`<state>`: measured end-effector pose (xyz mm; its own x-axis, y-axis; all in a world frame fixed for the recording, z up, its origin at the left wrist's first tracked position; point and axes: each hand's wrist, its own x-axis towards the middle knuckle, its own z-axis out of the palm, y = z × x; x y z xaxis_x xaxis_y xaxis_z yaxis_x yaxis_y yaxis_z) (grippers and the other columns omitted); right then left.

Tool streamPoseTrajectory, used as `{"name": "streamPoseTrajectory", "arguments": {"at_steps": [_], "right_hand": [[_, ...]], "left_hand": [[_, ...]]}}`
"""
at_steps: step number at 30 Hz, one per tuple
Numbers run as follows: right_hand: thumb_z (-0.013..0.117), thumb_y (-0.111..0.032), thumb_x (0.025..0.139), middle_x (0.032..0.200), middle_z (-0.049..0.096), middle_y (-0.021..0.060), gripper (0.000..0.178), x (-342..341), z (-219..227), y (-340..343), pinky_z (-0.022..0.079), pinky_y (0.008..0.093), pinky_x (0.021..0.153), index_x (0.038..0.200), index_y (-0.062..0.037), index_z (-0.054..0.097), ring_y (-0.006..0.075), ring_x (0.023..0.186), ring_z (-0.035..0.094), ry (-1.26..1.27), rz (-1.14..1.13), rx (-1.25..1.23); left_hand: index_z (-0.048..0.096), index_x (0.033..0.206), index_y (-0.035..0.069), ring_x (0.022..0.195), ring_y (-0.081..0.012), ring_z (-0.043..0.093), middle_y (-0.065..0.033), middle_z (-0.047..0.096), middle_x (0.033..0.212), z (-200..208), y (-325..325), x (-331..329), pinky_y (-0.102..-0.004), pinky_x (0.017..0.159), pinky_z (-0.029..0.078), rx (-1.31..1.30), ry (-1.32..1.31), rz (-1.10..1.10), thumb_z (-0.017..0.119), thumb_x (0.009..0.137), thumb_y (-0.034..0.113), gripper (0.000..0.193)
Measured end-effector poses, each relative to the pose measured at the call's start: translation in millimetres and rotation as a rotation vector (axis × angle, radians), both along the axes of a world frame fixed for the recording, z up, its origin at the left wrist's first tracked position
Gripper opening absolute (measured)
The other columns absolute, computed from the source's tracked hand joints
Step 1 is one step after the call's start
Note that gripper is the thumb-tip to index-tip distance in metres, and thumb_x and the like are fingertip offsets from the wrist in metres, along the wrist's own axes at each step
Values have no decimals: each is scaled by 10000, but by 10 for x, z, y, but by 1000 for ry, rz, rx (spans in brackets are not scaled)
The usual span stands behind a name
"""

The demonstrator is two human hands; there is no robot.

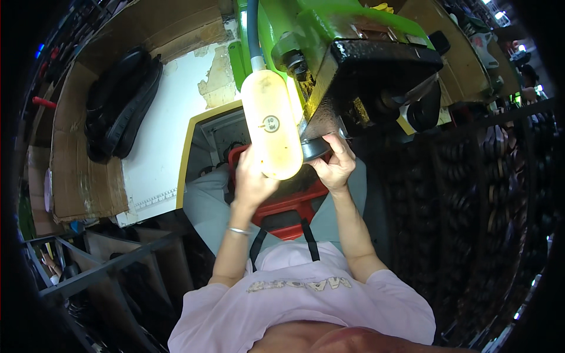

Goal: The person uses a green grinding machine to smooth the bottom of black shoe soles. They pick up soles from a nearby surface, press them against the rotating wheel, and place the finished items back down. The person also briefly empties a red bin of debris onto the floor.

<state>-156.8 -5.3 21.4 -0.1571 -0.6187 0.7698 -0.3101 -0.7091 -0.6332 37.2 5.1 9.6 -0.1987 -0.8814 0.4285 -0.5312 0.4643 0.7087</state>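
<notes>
My right hand (335,165) pinches a black shoe sole (316,148) between thumb and fingers. Only its rounded, glossy end shows, close under the green and black machine (376,65). My left hand (252,183) is raised on the other side, with its fingers hidden behind the pale yellow lamp head (272,126). Whether it also grips the sole cannot be seen. The lamp hangs between my hands on a dark stalk and covers much of the working spot.
On the white tabletop (156,141) at left, black shoe soles (120,106) lie inside a cut cardboard box (73,170). A red plastic crate (288,209) sits between my knees. A metal rack (118,265) stands lower left; racks of dark shoe parts (459,194) line the right.
</notes>
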Motion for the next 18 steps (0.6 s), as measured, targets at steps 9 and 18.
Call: {"name": "streamPoseTrajectory", "arguments": {"at_steps": [9, 18], "right_hand": [[687, -15, 813, 1134, 658, 102, 389, -407, -1066, -168, 482, 315, 916, 1189, 41, 603, 200, 1031, 633, -485, 293, 763], [654, -52, 879, 1113, 611, 35, 294, -882, -1376, 100, 435, 304, 914, 1167, -32, 600, 141, 1023, 554, -991, 239, 597]], "left_hand": [[554, 996, 23, 887, -135, 600, -40, 606, 948, -258, 19, -701, -268, 819, 483, 188, 782, 39, 774, 733, 16, 343], [564, 1041, 30, 887, -141, 605, -42, 622, 976, -217, 103, -808, -281, 832, 483, 270, 915, -37, 829, 742, 82, 403]]}}
